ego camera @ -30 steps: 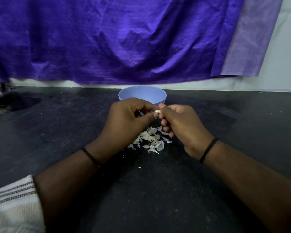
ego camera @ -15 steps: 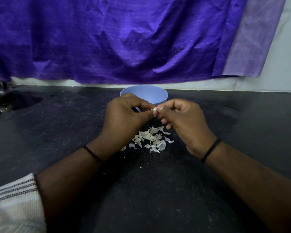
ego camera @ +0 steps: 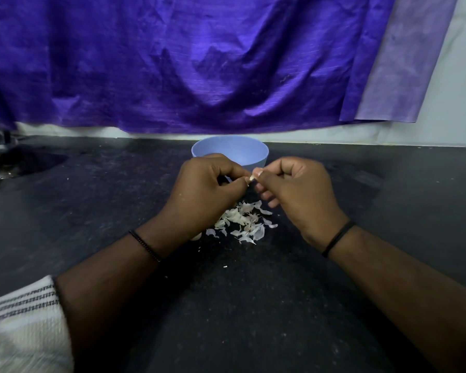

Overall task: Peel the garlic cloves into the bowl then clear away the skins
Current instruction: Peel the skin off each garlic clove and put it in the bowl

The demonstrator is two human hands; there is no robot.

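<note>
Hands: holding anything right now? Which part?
A garlic clove, pinched between the fingertips of the left hand and right hand. It is mostly hidden, so which part each grips cannot be told.

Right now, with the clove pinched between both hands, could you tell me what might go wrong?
1. The garlic clove is held short of the blue bowl; if it slips, it may land in the skins.
2. The left hand hovers over that loose pile and could scatter it across the dark counter.
</note>
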